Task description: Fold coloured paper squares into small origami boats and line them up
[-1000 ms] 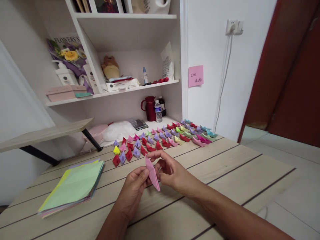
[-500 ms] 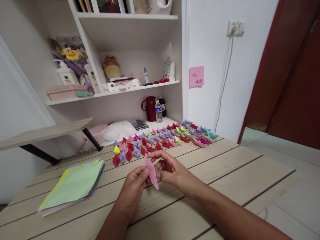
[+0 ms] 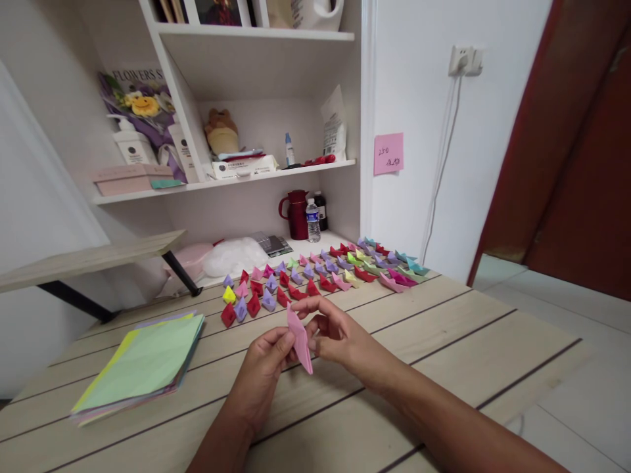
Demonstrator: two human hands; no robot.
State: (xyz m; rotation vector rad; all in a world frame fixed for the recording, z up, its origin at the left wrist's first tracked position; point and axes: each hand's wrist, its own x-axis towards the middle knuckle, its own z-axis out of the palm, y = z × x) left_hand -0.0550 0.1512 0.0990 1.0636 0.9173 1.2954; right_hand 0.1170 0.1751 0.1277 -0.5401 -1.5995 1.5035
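A folded pink paper (image 3: 299, 339) stands upright between both hands, a little above the wooden table (image 3: 444, 341). My left hand (image 3: 261, 374) pinches its left side with thumb and fingers. My right hand (image 3: 332, 335) grips its right side, fingers curled around the fold. Just beyond the hands lie rows of several small folded paper boats (image 3: 315, 279) in red, purple, pink, yellow and green.
A stack of coloured paper sheets (image 3: 140, 364) lies at the table's left. Behind are white shelves (image 3: 236, 180) with bottles, boxes, a red jug (image 3: 297, 213) and a water bottle (image 3: 311, 221). A pink note (image 3: 388, 153) hangs on the wall.
Hands and pink paper hold almost the same pose; the view has shifted slightly.
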